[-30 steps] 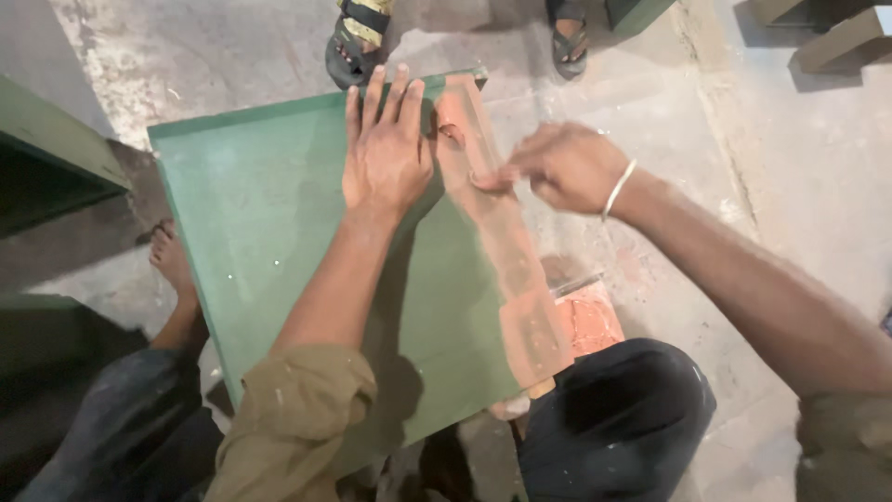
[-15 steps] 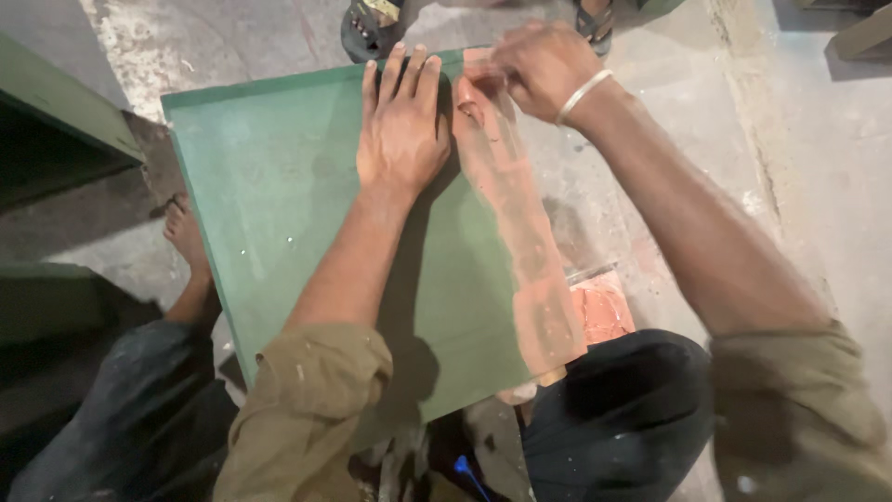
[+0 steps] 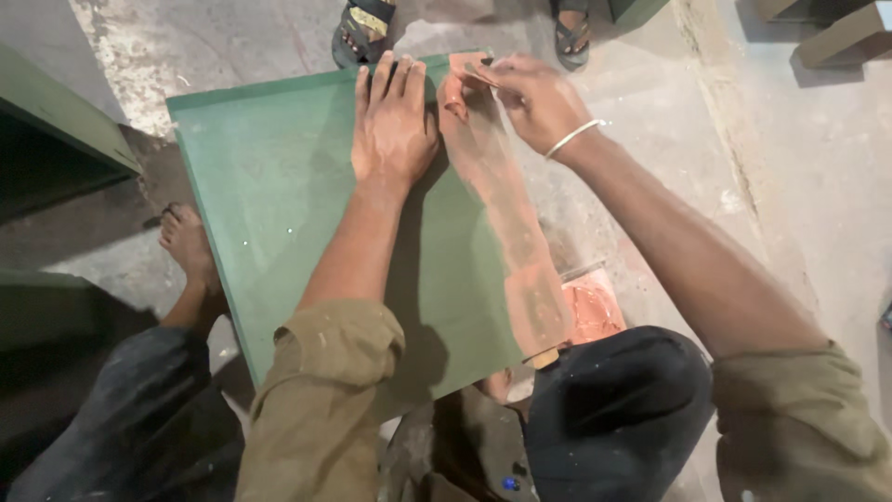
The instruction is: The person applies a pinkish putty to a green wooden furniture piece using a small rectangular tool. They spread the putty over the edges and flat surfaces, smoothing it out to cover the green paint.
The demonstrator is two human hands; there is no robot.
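**Putty along the panel's edge**

A green panel (image 3: 279,214) lies flat on the concrete floor (image 3: 762,139), between the crouching person's knees. The left hand (image 3: 395,125) lies open on it, palm down, fingers spread toward the far edge, gripping nothing. Just beside it, the right hand (image 3: 534,102), with a bangle (image 3: 574,138) at the wrist, pinches a small flat scraper (image 3: 483,74) at the far corner, where a reddish putty strip (image 3: 506,223) runs along the right edge. Someone's sandalled feet (image 3: 362,28) stand just beyond the panel.
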